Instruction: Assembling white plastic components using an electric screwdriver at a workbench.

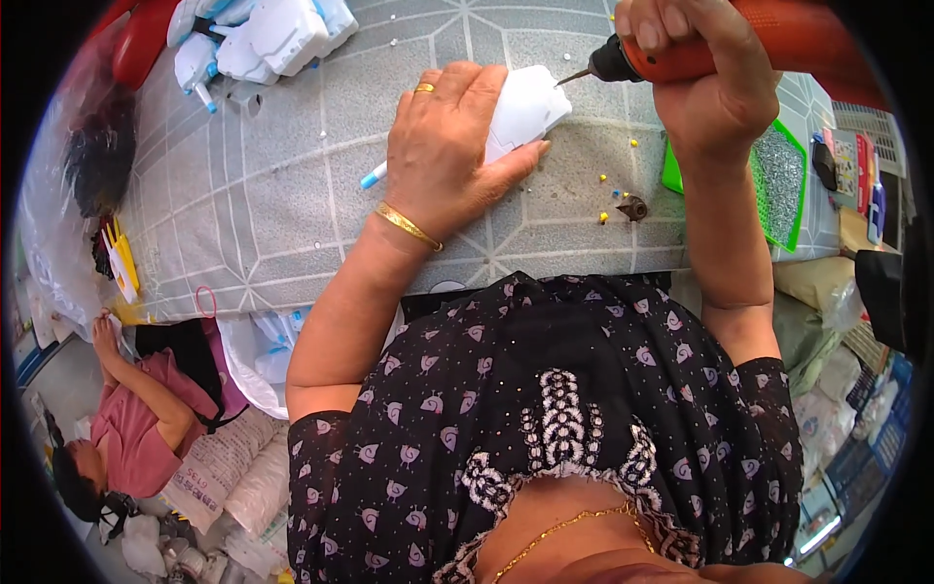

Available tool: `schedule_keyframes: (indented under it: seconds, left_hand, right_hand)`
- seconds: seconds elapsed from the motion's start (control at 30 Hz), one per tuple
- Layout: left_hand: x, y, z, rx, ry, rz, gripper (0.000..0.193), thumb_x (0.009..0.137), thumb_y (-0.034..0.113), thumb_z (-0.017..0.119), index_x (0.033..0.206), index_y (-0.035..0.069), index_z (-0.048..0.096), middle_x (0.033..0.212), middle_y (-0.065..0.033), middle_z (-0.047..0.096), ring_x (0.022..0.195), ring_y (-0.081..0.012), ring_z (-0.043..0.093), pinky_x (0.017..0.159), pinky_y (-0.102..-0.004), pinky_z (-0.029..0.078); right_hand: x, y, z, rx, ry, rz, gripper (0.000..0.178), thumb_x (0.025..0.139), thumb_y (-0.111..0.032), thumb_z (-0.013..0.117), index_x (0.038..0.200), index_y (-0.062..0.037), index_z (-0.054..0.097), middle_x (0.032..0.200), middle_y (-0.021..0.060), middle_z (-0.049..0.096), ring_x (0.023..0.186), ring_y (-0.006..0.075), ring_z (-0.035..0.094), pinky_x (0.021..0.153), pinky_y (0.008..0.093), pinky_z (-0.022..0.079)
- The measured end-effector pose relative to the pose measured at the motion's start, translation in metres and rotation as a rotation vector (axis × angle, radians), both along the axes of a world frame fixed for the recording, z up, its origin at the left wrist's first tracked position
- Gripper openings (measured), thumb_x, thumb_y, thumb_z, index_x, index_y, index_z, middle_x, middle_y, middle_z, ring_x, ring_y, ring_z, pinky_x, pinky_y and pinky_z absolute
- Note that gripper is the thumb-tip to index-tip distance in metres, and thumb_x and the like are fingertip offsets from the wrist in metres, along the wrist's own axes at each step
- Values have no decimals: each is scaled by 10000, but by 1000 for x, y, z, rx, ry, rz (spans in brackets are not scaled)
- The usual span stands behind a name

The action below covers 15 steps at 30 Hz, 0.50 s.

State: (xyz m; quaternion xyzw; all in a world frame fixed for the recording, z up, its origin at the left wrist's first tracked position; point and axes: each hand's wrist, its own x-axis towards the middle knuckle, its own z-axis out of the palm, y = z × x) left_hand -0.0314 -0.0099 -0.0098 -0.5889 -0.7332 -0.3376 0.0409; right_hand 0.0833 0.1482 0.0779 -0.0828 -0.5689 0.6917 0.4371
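My left hand (449, 136), with a ring and a bangle, lies over a white plastic casing (525, 112) and holds it down on the table. A white rod with a blue tip (374, 176) sticks out on the left side of this hand; its join to the casing is hidden. My right hand (715, 88) is wrapped round an orange-red electric screwdriver (681, 60) with a black chuck. The thin bit slants down to the casing's upper right corner, at or very near its surface. Any screw there is too small to make out.
A green tray (798, 224) of small metal screws lies beside my right forearm. Small yellow bits and a dark cone-shaped piece (633, 208) lie on the patterned tablecloth (321, 214). White-and-blue plastic pieces (277, 39) pile up far left. Another person (156, 409) sits at the lower left.
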Motion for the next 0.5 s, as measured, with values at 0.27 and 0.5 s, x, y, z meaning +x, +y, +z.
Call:
schedule_keyframes:
  seconds: [0.27, 0.5]
  left_hand:
    - [-2, 1, -2, 29, -4, -15, 622, 708, 306, 881, 1210, 21, 649, 1146, -135, 652, 993, -345, 619, 872, -436, 508]
    - [0, 0, -2, 20, 1, -3, 628, 700, 305, 882, 1209, 19, 649, 1144, -134, 651, 989, -340, 620, 865, -432, 507]
  right_hand:
    - [-3, -2, -2, -10, -54, -32, 200, 938, -136, 657, 1067, -105, 507, 708, 3, 514, 555, 119, 537, 614, 297, 506]
    - [0, -5, -1, 11, -66, -31, 194, 943, -135, 649, 1064, -107, 499, 710, 1, 516, 555, 121, 538, 615, 296, 508]
